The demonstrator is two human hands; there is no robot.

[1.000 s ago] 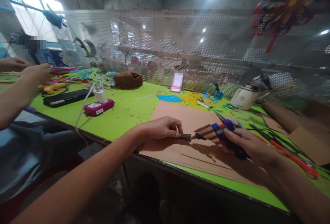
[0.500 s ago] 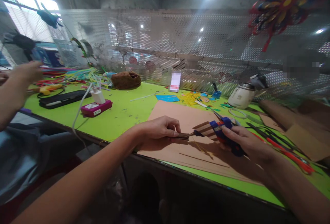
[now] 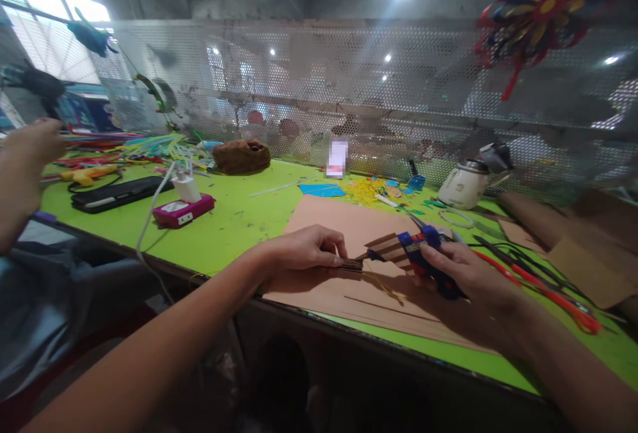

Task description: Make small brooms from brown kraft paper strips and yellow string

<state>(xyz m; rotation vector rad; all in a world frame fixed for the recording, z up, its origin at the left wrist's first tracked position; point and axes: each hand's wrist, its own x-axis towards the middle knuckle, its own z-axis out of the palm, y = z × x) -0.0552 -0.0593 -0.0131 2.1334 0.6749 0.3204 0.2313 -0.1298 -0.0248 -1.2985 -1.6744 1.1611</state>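
My left hand [image 3: 314,247] pinches a small stack of narrow brown strips [image 3: 351,265] between thumb and fingers, just above a tan sheet [image 3: 304,292]. My right hand [image 3: 451,267] is closed round a blue and red hand tool [image 3: 416,247], whose exact kind I cannot make out. Striped brown pieces [image 3: 391,250] stick out from its front toward the left hand. A thin dark tip there comes close to the stack; whether they touch, I cannot tell. A pointed metal blade [image 3: 416,220] shows behind the tool. One loose thin brown strip [image 3: 383,307] lies on the sheet.
Red-handled pliers [image 3: 573,310] and dark cables lie to the right, near brown cardboard [image 3: 588,270]. A white kettle [image 3: 461,185] stands behind. Yellow scraps [image 3: 371,190], a magenta power socket [image 3: 184,210] and a black case [image 3: 122,194] occupy the green table [image 3: 239,210]. Another person's hand [image 3: 34,147] is at left.
The whole view has shifted slightly. My right hand and the tool have come a little nearer my left hand, which still pinches the brown strips.
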